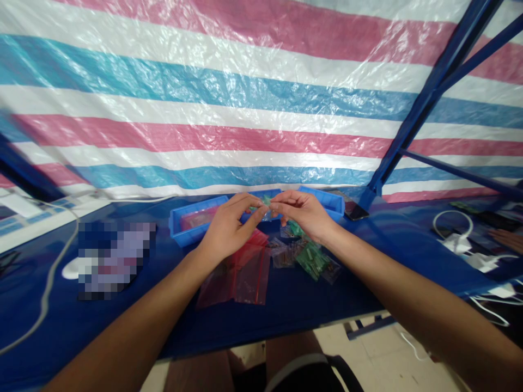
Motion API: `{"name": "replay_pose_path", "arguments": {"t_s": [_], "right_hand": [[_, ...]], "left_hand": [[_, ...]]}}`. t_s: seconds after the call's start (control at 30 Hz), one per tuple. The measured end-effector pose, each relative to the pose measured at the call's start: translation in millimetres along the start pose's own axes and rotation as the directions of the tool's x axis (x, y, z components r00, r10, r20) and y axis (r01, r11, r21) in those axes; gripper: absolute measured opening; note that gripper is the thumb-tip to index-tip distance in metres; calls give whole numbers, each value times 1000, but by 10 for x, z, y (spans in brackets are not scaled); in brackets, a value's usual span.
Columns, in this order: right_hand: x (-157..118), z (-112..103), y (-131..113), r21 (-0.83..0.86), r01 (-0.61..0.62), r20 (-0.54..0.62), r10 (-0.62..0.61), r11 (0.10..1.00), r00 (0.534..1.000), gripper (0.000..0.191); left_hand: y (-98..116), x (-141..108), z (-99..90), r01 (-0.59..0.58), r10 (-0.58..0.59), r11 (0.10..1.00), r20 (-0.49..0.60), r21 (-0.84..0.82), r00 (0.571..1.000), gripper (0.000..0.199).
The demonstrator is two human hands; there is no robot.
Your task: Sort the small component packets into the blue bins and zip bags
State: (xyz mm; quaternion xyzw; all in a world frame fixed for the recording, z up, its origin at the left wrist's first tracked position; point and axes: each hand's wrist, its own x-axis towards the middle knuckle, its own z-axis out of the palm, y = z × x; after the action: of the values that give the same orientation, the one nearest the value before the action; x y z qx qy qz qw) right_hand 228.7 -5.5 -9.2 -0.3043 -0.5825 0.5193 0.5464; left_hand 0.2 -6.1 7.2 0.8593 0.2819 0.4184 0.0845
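Observation:
My left hand (232, 224) and my right hand (300, 212) meet over the middle of the table, fingertips pinched on a small green plastic bag (266, 200) between them. What the bag holds is too small to tell. Below my left hand lie flat red zip bags (251, 275). Under and beside my right hand are clear bags (283, 255) with small parts and green bags (312, 260), also filled with small pieces. Behind my hands stand a left blue bin (175, 223) with a reddish bag (198, 219) in it, a middle blue bin, partly hidden, and a right blue bin (337, 204).
A phone (356, 209) lies right of the bins. White cables and plugs (455, 242) are at the right, near another person's hand (506, 239). A blurred purple item (122, 261) and a white cable (49, 288) lie left. Striped sheeting (245, 125) hangs behind the table.

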Motion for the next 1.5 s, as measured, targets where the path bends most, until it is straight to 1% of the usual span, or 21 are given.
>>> {"name": "replay_pose_path", "arguments": {"t_s": [0.07,0.13,0.17,0.2,0.23,0.27,0.3,0.37,0.4,0.47,0.53,0.6,0.73,0.87,1.03,1.17,1.27,1.33,1.37,1.43,1.5], "right_hand": [[9,4,-10,19,-26,-54,27,999,998,39],[14,6,-21,44,-54,-98,59,998,993,42],[14,6,-25,61,-68,-104,74,996,992,43],[10,5,-28,79,-83,-100,90,993,991,44],[4,3,-29,99,-100,-87,109,990,990,45],[-3,2,-30,115,-121,-68,129,986,989,46],[-11,1,-30,125,-144,-46,150,982,988,47],[-24,3,-29,121,-188,-7,190,975,982,47],[-27,5,-30,110,-205,6,206,972,979,47],[-28,11,-34,80,-214,13,214,974,977,46],[-25,16,-36,47,-188,16,188,981,982,47],[-22,16,-31,0,-134,34,134,991,990,47],[-17,6,10,-100,-16,68,23,995,997,38],[0,-13,54,-138,10,66,-1,990,998,34],[34,-45,78,-120,14,59,-7,993,998,39],[88,-117,89,-90,-6,-40,2,996,999,50],[143,-245,56,-183,58,-121,-81,981,989,51],[172,-365,2,-354,143,-152,-208,924,966,42],[183,-431,-32,-471,188,-159,-293,862,943,35],[196,-563,-106,-707,242,-138,-466,664,874,24],[204,-681,-171,-831,255,-93,-575,495,813,20]], "left_hand": [[-19,-6,4,5,-5,1000,-16,13,1000,23],[-38,-13,5,-24,25,999,-33,36,999,43],[-45,-17,2,-51,52,997,-28,50,998,55],[-50,-20,-3,-84,85,994,-13,68,996,62],[-53,-22,-10,-118,118,989,8,87,993,61],[-53,-22,-19,-147,144,984,28,104,989,54],[-50,-21,-28,-166,163,979,41,117,986,42],[-40,-15,-48,-178,176,975,25,135,984,20],[-33,-10,-55,-171,173,976,3,132,985,16],[-20,-1,-66,-136,139,984,-28,112,990,15],[-10,5,-69,-69,73,993,-34,92,997,18],[-1,6,-69,12,-10,996,-26,86,1000,22],[11,1,-64,151,-150,987,-15,62,989,30],[16,-8,-44,225,-225,974,1,-15,974,38],[5,-6,-34,222,-222,974,7,39,975,37],[-58,2,-60,200,-196,974,-47,110,979,39],[-96,1,-73,153,-149,972,-36,176,988,33],[-106,-4,-68,103,-106,975,4,196,994,29],[-109,-7,-62,77,-84,978,26,196,996,27],[-119,-16,-47,38,-51,981,65,188,997,25],[-138,-25,-36,18,-37,982,99,189,994,25]]}}
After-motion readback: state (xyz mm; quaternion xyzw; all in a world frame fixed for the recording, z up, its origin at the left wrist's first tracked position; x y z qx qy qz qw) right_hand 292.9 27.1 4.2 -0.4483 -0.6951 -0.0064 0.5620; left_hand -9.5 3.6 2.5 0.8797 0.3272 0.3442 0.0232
